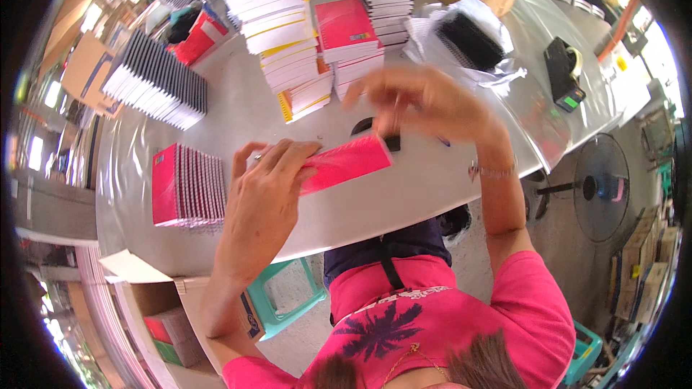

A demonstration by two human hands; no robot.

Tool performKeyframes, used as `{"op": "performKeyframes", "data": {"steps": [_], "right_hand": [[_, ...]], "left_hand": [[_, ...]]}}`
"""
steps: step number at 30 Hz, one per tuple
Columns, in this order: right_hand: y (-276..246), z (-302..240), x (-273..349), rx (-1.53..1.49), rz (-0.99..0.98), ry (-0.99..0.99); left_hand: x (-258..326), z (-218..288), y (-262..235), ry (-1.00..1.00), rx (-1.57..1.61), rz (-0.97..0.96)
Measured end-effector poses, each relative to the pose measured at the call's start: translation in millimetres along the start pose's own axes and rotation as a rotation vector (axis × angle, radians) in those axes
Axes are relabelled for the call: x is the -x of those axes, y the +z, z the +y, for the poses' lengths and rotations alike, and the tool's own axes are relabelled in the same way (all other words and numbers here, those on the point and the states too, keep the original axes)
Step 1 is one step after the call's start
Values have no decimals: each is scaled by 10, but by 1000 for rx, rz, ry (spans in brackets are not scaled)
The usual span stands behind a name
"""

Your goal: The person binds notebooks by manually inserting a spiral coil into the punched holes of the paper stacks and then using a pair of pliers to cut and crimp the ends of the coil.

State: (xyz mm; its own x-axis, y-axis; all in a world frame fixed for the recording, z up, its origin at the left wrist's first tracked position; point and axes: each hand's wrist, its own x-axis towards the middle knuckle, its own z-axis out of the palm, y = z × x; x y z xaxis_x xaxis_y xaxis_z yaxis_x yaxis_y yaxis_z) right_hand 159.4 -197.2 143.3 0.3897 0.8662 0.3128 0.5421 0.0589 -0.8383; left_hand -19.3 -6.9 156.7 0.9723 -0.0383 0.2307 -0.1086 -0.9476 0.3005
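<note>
A pink-red notebook [347, 165] is held low over the table in front of me, tilted, its cover facing me. My left hand [268, 186] is closed on its left end, a ring on one finger. My right hand [432, 106] is just past the notebook's right end, with the fingers bent and smeared by motion, so I cannot tell whether they touch anything. Behind the notebook's right end a small black object [393, 142] is partly hidden. Left of my left hand stands a row of pink spiral notebooks [189, 184].
Tall notebook stacks [277, 36] rise at the back, beside a pink-covered pile [347, 29]. Black spiral notebooks [155, 79] stand at left. White plastic wrap [425, 39] surrounds a dark bundle [468, 39]. A tape dispenser [564, 72] lies right; a fan [602, 187] stands beyond the table.
</note>
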Motion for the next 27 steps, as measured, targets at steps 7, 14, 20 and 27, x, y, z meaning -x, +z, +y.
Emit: {"op": "performKeyframes", "data": {"steps": [7,14,20,27], "right_hand": [[-1181,2174,77,1088,643,444],[-1225,2570,86,1131,585,460],[-1376,2652,86,1191,479,344],[-1543,2025,-8,1231,509,418]], "left_hand": [[184,-242,420,-82,-167,22],[453,-346,946,-219,-222,41],[410,-134,1058,-332,-69,231],[322,-117,1290,-467,-31,385]]}}
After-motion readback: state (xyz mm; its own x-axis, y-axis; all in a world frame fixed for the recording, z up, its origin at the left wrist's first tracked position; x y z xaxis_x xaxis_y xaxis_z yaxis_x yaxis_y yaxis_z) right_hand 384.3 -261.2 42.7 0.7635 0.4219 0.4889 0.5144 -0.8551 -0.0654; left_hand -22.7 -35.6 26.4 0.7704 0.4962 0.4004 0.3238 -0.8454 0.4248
